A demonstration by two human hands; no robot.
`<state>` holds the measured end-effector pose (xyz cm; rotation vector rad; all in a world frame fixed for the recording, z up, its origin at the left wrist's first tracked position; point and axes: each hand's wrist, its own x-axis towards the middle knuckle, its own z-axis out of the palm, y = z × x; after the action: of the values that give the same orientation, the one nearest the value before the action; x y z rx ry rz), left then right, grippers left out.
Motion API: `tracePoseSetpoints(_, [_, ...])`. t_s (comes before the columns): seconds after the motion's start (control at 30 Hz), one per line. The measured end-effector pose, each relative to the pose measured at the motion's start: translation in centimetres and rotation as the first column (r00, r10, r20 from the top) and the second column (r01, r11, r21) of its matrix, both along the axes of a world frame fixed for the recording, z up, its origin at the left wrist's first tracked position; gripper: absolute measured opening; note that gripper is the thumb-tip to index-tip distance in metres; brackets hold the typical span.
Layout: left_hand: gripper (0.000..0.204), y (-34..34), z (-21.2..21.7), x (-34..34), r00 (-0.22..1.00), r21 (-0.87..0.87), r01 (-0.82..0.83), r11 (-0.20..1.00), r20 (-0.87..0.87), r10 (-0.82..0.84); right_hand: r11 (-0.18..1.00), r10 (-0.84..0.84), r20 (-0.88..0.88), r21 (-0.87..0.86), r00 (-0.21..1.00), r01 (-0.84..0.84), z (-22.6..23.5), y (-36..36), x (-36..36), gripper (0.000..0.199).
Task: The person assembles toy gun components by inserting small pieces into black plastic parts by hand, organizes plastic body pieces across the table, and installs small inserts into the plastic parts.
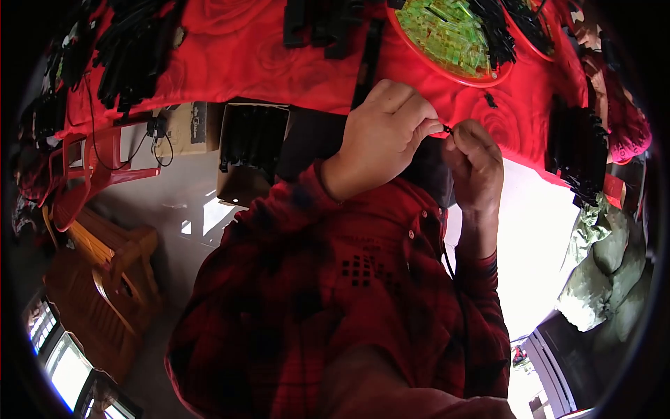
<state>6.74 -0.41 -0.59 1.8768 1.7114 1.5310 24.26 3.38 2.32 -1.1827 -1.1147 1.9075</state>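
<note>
Over the front edge of the red-clothed table, my left hand (389, 133) is closed, its thumb and forefinger pinched on one end of a small black piece (447, 129). Facing it, my right hand (480, 166) pinches the other end. The piece is too small to name. A long black strip (368, 59) lies on the cloth and runs down behind my left hand; whether the hand touches it I cannot tell. Just beyond my hands stands a red-rimmed round tray (447, 75) holding many small yellow-green pieces (443, 38), with thin black pieces (497, 35) at its right side.
Black strips lie in piles at the table's left (132, 52) and right (578, 150). Below the edge stands a cardboard box (234, 185) of black parts. A red plastic chair (84, 174) and wooden bench (105, 279) are left; pale sacks (593, 286) and a person's pink sleeve (630, 143) right.
</note>
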Motion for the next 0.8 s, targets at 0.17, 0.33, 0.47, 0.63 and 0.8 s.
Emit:
tracePoseSetpoints(0.17, [0.010, -0.1, -1.0, -6.9, 0.923, -0.069, -0.288, 0.955, 0.245, 0.296, 0.993, -0.022, -0.554, 0.087, 0.832, 0.084, 1.9, 2.3, 6.5, 0.022])
tracePoseSetpoints(0.33, [0.007, 0.7, -0.4, -2.9, 0.821, -0.183, 0.153, 0.971, 0.571, -0.021, 0.733, -0.446, 0.507, 0.680, 0.738, -0.024, -4.6, 6.4, 7.4, 0.020])
tracePoseSetpoints(0.47, [0.010, -0.6, -0.5, -1.8, 0.637, -0.342, 0.409, 0.846, 0.771, 0.004, 0.575, -0.505, 0.663, 0.736, 0.553, -0.358, -8.0, 9.0, 7.9, 0.019])
tracePoseSetpoints(0.63, [0.020, -0.8, -1.0, -1.9, 0.363, -0.296, 0.602, 0.741, 0.929, 0.075, 0.554, -0.596, 0.685, 0.729, 0.419, -0.402, -7.6, 9.3, 6.9, 0.022])
tracePoseSetpoints(0.8, [0.022, -0.6, -0.7, -1.9, 0.344, -0.284, 0.613, 0.738, 0.936, 0.075, 0.376, -0.763, 0.509, 0.851, 0.400, -0.365, -7.2, 8.2, 5.2, 0.023])
